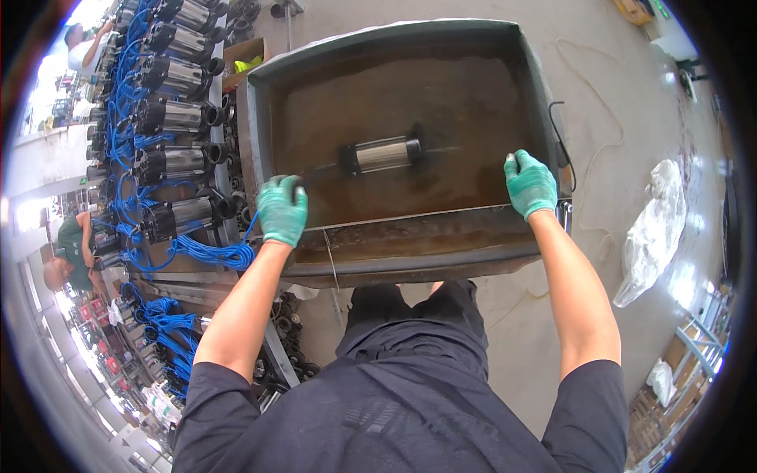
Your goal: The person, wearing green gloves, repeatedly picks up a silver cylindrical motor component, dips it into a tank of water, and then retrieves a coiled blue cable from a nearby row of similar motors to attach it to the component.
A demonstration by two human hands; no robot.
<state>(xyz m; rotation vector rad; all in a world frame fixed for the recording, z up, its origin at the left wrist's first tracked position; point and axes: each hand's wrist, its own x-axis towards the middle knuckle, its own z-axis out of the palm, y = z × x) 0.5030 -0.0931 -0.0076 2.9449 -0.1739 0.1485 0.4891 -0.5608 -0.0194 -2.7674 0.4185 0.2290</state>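
Note:
A cylindrical pump (385,154) with a silver body and black ends lies in the brownish water of a large grey-rimmed tank (386,33). A thin dark line runs from its left end toward my left hand (282,213), in a green glove at the tank's near left side. Those fingers are curled by a small dark piece (297,186); their grip is partly hidden. A blue cable (251,227) reaches up beside this hand. My right hand (531,188), also green-gloved, is over the near right of the tank, fingers loosely bent and thumb apart, with nothing seen in it.
Several similar pumps (175,116) with blue cables stand in a row on the left. A black hooked rod (564,150) hangs at the tank's right wall. Clear plastic sheeting (654,229) lies on the floor at right. Two other people (75,252) are at far left.

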